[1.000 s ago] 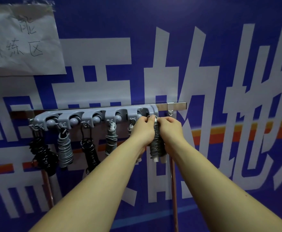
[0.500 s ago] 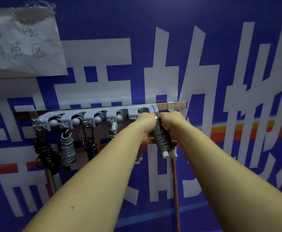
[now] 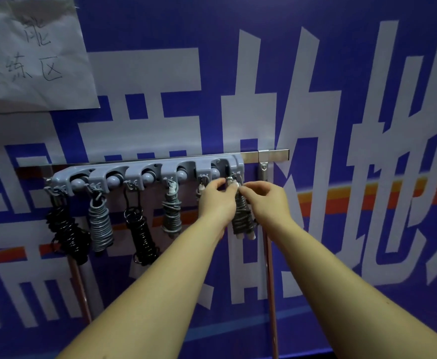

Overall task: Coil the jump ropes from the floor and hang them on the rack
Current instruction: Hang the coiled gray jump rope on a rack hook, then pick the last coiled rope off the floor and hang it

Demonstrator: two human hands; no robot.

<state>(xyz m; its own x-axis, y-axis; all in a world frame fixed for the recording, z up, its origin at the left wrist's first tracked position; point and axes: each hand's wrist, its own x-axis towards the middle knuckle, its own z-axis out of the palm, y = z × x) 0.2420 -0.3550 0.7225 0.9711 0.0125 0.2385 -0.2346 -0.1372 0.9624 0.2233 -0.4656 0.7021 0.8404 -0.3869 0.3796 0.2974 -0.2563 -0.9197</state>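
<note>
The coiled jump rope point(image 3: 240, 218) sits at the rightmost hook of the rack point(image 3: 144, 168). The left hand point(image 3: 216, 203) and right hand point(image 3: 266, 200) pinch its top loop with the fingers. Expect a light, springy bundle that is likely to unwind. Hold it by the top loop.

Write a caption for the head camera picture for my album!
Left hand and right hand pinch a coiled grey jump rope at the end of the rack.

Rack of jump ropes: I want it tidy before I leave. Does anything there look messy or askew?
The leftmost black rope is coiled loosely, its loops bulging sideways, unlike the tight grey coil beside it. The paper sign above is creased and curling. Nothing else stands out.
</note>
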